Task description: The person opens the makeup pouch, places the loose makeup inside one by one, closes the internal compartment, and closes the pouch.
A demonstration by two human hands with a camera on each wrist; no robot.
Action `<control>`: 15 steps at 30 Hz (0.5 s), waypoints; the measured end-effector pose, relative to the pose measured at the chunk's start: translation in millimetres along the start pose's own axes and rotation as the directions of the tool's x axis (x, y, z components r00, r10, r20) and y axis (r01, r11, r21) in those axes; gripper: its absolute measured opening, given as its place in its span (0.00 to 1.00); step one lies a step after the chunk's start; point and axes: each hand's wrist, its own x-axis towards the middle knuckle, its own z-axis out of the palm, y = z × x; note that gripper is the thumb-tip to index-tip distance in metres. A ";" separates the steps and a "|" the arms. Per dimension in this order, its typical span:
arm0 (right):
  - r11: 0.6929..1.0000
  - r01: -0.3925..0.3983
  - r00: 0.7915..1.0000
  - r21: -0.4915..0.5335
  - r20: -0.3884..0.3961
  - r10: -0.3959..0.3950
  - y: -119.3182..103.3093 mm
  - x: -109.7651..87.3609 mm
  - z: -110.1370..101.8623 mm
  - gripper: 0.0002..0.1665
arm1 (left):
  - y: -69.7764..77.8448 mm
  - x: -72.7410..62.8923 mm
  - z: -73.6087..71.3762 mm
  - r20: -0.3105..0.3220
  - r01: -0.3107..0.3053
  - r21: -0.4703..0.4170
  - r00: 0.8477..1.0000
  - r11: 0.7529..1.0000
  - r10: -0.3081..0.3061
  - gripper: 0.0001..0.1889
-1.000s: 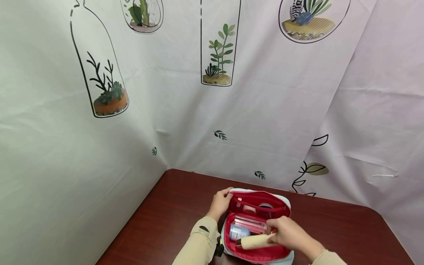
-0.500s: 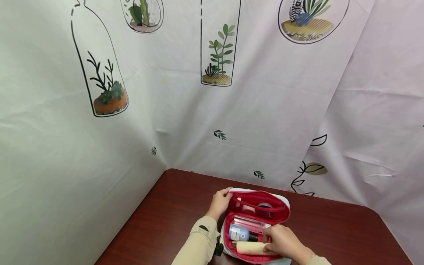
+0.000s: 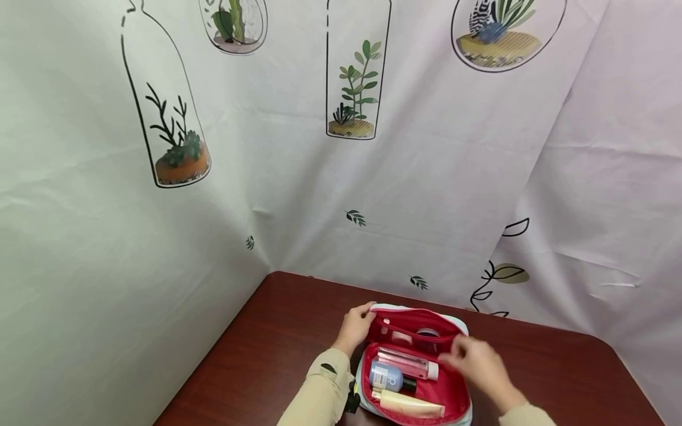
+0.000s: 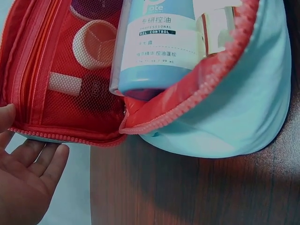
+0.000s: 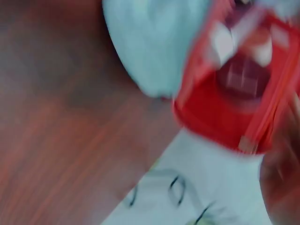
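A pale-blue toiletry bag (image 3: 455,390) with red lining lies unzipped on the table, its lid raised toward the back. My left hand (image 3: 354,328) grips the lid's left edge, thumb inside and fingers outside in the left wrist view. Across the bag lies a cream squeeze tube (image 3: 410,406) in front. Behind it are a blue bottle (image 3: 386,377) with a black cap and a clear pink bottle (image 3: 406,362) with a white cap. My right hand (image 3: 476,362), blurred and holding nothing, hovers by the lid's right side with fingers loosely bent.
The lid's mesh pocket holds a round pink-and-white item (image 4: 95,46), a small white-and-dark piece (image 4: 65,84) and a dark round jar (image 5: 241,79). A dark red-brown table (image 3: 298,319) surrounds the bag. Printed white cloth (image 3: 298,177) hangs behind and to the left.
My right hand has lowered the cream tube into the front of the bag, let it go and risen toward the lid's right side. My left hand stays on the lid.
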 end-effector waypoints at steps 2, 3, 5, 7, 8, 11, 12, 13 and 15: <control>0.993 -0.105 0.992 0.059 -0.070 0.109 10.6 11.5 -10.5 0.21 | 0.7 2.0 0.5 0.002 0.003 -0.013 1.000 1.000 -0.003 0.16; 0.987 -0.130 0.988 0.099 -0.074 0.137 16.7 16.5 -13.1 0.23 | 1.0 3.0 0.6 0.002 0.006 -0.018 1.000 1.000 -0.006 0.16; 0.976 -0.161 0.986 0.147 -0.028 0.166 28.0 23.6 -14.2 0.27 | 2.1 4.4 1.6 0.006 0.012 -0.013 1.000 1.000 -0.012 0.16; 0.970 -0.162 0.987 0.179 0.012 0.162 36.3 26.7 -12.6 0.26 | 5.7 4.3 5.1 -0.018 0.014 0.038 1.000 0.999 -0.014 0.17; 0.969 -0.157 0.988 0.190 0.019 0.156 39.5 26.6 -12.0 0.24 | 9.3 3.4 8.4 -0.061 -0.011 0.078 0.998 0.997 0.016 0.18; 0.974 -0.144 0.989 0.177 0.003 0.146 46.1 23.5 -12.9 0.14 | 28.5 -3.8 21.9 -0.190 -0.169 0.173 0.961 0.970 0.201 0.20; 0.973 -0.137 0.990 0.184 -0.003 0.140 47.4 22.6 -14.2 0.12 | 37.5 -8.2 27.7 -0.204 -0.226 0.205 0.942 0.952 0.267 0.20; 0.975 -0.125 0.992 0.183 -0.008 0.129 48.8 22.3 -15.4 0.12 | 47.1 -13.1 33.5 -0.185 -0.289 0.240 0.924 0.927 0.336 0.18; 0.975 -0.112 0.993 0.193 -0.001 0.115 49.9 22.8 -17.3 0.12 | 64.1 -21.8 47.7 -0.025 -0.380 0.243 0.917 0.893 0.397 0.12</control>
